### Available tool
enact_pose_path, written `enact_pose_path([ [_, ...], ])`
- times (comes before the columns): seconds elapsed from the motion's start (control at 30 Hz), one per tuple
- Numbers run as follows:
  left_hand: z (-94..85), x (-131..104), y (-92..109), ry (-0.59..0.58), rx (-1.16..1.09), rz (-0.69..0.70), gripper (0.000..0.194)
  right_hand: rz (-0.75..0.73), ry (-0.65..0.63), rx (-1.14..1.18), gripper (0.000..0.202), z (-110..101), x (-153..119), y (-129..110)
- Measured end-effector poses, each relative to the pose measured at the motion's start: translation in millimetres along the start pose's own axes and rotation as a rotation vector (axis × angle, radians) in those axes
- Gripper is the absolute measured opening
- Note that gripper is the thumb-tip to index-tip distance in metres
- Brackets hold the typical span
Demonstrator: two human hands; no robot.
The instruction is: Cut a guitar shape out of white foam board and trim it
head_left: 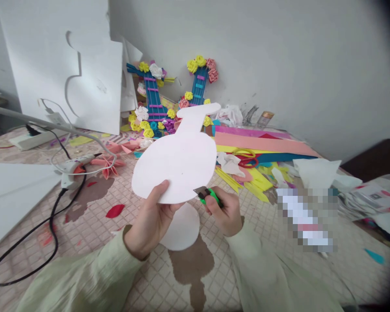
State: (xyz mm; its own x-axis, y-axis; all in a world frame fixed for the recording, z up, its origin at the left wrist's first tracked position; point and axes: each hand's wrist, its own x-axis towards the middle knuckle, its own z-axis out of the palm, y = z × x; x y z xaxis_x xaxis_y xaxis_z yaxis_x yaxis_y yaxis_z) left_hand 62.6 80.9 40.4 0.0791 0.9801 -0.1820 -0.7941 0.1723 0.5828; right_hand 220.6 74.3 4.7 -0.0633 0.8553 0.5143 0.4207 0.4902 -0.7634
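In my left hand (154, 212) is a white foam-board cutout (178, 160), pinched at its lower edge with the thumb on its face. The cutout has a rounded body, a narrow neck and a crossbar at the far end. My right hand (224, 210) is closed around a green and black utility knife (211, 197). Its blade is out and points left, close to the lower right edge of the cutout; whether it touches cannot be made out. Below the cutout, a rounded white piece (182, 227) lies on the table, partly hidden by my left hand and the cutout.
Two flower-trimmed blue paper guitars (154, 97) lean against the wall. Coloured paper sheets (256, 138), scissors (247, 158) and scraps lie at right. A glue gun (73, 171) with a black cord is at left, before a large white board (91, 82) with a cut outline.
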Motion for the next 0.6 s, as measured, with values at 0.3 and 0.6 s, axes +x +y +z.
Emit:
enact_pose_path([
  [0.3,3.4,-2.0,5.8,0.049,-0.03,-0.042,0.032,-0.053,-0.024,-0.019,0.027,0.9,-1.5,3.1],
  [0.6,1.9,-2.0,4.8,0.025,-0.045,-0.082,0.034,-0.076,-0.043,-0.046,0.026,2.6,-1.6,2.0],
])
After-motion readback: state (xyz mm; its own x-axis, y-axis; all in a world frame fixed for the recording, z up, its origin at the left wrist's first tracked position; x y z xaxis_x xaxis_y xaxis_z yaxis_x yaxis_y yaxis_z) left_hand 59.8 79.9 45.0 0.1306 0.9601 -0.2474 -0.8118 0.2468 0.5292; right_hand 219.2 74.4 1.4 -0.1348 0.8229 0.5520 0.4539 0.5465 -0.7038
